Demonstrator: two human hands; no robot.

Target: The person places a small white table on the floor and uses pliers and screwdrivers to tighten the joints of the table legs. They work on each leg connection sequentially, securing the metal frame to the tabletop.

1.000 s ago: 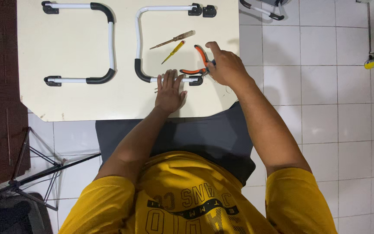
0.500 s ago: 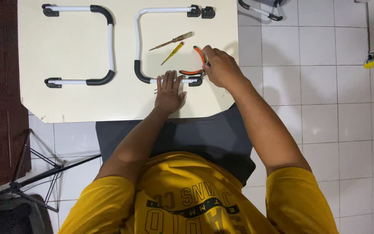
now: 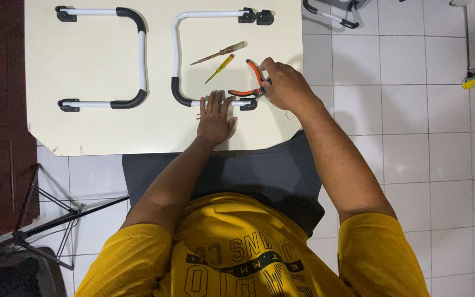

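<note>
While right hand (image 3: 284,85) grips orange-handled pliers (image 3: 251,82), curved white tube (image 3: 178,55)

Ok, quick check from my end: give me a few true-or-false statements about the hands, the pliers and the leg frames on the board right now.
1. The right hand holds the orange-handled pliers. True.
2. The left hand lies flat on the white tube of the U-shaped leg frame with black bends. True.
3. The yellow-handled screwdriver is in the left hand. False: it lies loose on the cream board.
4. Only one leg frame is on the board. False: a second U-shaped frame sits on the board too.
</note>
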